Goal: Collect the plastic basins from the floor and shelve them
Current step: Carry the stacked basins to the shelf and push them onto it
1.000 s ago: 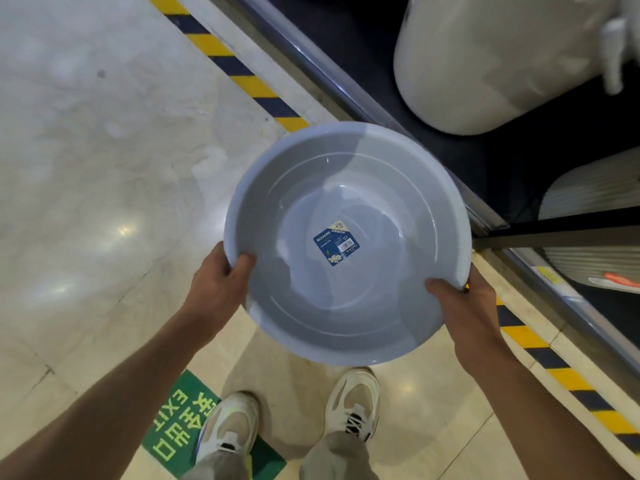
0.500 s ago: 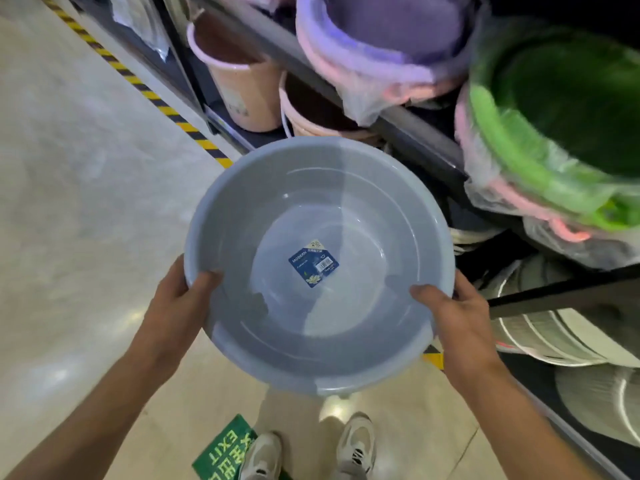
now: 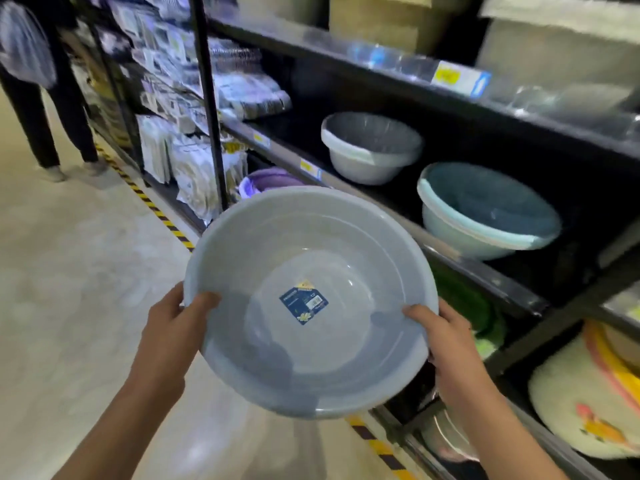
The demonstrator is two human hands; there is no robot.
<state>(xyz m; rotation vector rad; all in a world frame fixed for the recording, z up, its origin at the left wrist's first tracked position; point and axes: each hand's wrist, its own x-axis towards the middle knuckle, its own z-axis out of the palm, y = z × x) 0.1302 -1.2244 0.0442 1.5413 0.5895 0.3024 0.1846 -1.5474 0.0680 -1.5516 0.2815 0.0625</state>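
A round grey-blue plastic basin [image 3: 311, 258] with a blue label on its bottom is held level in front of me, beside the dark shelving. My left hand [image 3: 173, 327] grips its left rim, thumb inside. My right hand [image 3: 446, 337] grips the right rim the same way. On the black shelf [image 3: 485, 268] just beyond it stand a grey basin [image 3: 370, 150] and a light blue basin [image 3: 485, 216], each lined with plastic wrap.
A purple basin [image 3: 266, 181] and green ones [image 3: 474, 306] sit on the level below. Cream mats [image 3: 588, 393] lie at lower right. Packaged goods [image 3: 180, 157] hang to the left. A person's legs [image 3: 52, 133] stand down the aisle. Yellow-black tape [image 3: 162, 220] edges the floor.
My view has risen from the floor and lower shelf to the middle shelf with the grey and blue basins. The basin stays gripped in both hands, carried up and toward the shelving.
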